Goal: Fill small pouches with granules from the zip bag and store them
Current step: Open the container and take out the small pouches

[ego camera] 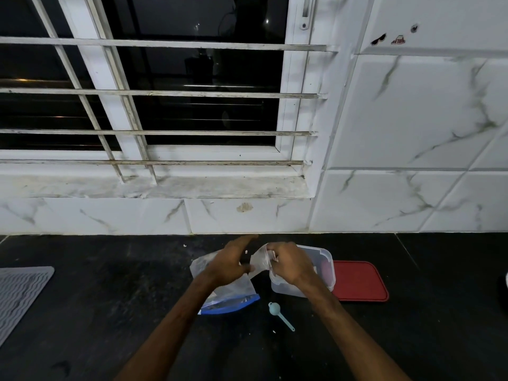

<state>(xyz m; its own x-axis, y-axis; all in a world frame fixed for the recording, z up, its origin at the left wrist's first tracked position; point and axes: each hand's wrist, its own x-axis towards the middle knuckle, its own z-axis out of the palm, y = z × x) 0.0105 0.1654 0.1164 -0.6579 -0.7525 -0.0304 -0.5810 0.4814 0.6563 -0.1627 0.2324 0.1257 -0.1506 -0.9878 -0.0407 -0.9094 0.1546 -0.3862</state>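
Black stone worktop [110,312] runs below a white marble-look tiled wall [412,119] and a barred window [192,78] with dark panes. Both bare forearms reach in from the bottom edge, and the hands sit close together near the back of the worktop.

The right hand [290,264] has its fingers curled and pinches the top of a small clear pouch [258,264], holding it up off the worktop, just in front of a clear plastic box [327,259]. The left hand [231,264] is just beside the pouch, its fingers stretched out and the forefinger pointing towards the wall. Its thumb lies by the pouch's lower edge, but I cannot tell whether it touches.

The zip bag [233,301] lies flat under the left wrist, its blue closing strip turned towards the person. What the bag and pouch contain is too blurred to make out.

To the right, the box stands open, and a red lid [360,281] lies flat on the worktop, touching the box's right side. A pale teal scoop [275,309] lies in front of the box and right of the zip bag, its handle pointing to the lower right. A grey ribbed mat [19,292] shows at the left edge, well apart from the rest.
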